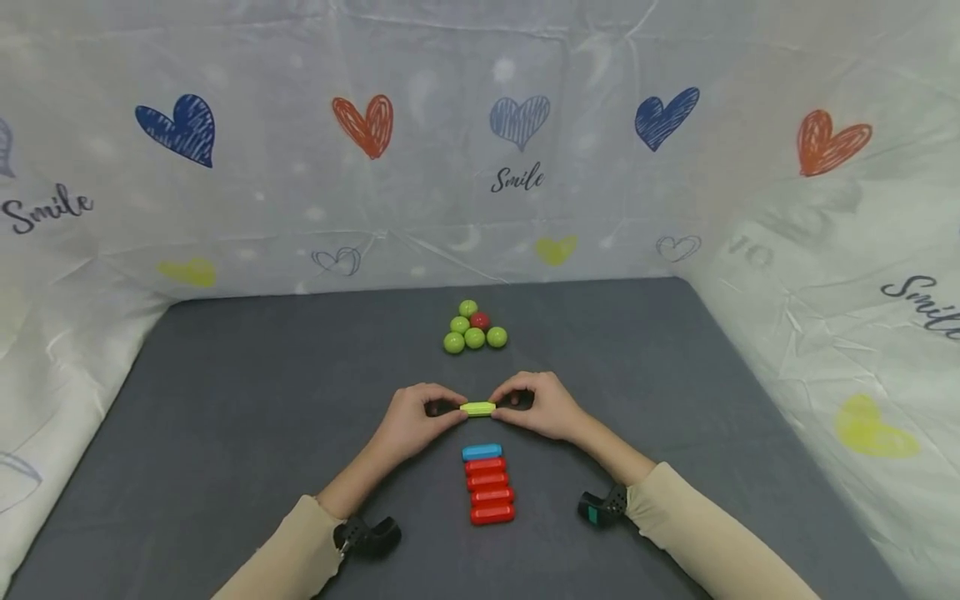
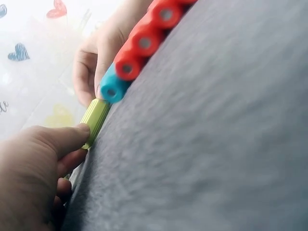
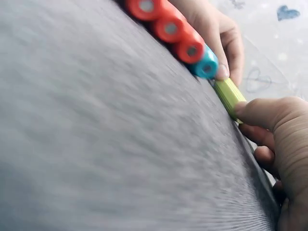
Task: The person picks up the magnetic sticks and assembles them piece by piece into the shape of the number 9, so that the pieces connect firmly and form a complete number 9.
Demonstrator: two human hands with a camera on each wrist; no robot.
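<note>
A short yellow-green rod [image 1: 477, 409] with ridged sides lies crosswise between both hands, close over the dark table. My left hand [image 1: 420, 421] pinches its left end between thumb and fingers. At the opposite end, my right hand [image 1: 542, 406] pinches it the same way. Just nearer to me lies a blue rod [image 1: 482, 452], followed by a column of several red rods [image 1: 488, 482] set side by side. In the left wrist view, the blue rod [image 2: 113, 89] and the red rods [image 2: 144, 42] show grey round discs in their ends.
Beyond the hands, several green balls [image 1: 475, 337] and one red ball [image 1: 480, 321] stand in a triangle-like cluster. The grey table [image 1: 300, 358] ends at a pale backdrop [image 1: 450, 225] printed with hearts. Black wrist devices [image 1: 367, 537] sit near both sleeves.
</note>
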